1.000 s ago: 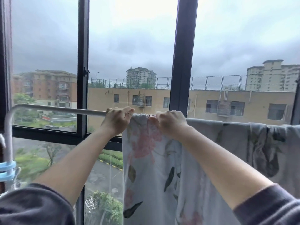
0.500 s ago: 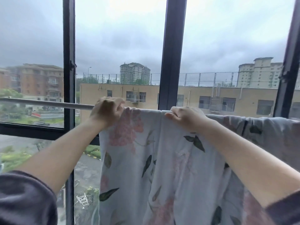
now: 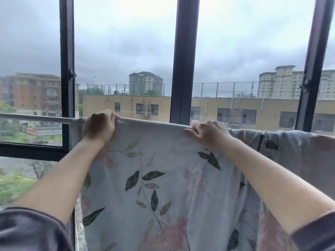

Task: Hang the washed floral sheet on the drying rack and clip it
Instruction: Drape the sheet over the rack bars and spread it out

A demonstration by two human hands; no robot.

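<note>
- Pale floral sheet (image 3: 154,178) hung draped over the rail (image 3: 36,118), its fold lying along the top of the bar, printed leaves and pink blooms facing the room.
- Left hand (image 3: 98,126) gripped the fold near the sheet's left edge, fingers curled over cloth and rail together.
- Right hand (image 3: 208,134) held the fold further right, thumb against the front and fingers curled over the top, pinching the cloth.
- Between the hands the fold ran taut and fairly smooth; right of the right hand the sheet sat bunched and creased along the rail.
- Bare rail showed only left of the left hand.
- Dark window frame (image 3: 184,60) stood just behind the rail, with buildings (image 3: 145,107) and grey sky beyond the glass.
- Dark sleeves (image 3: 27,230) sat pushed up both forearms.
</note>
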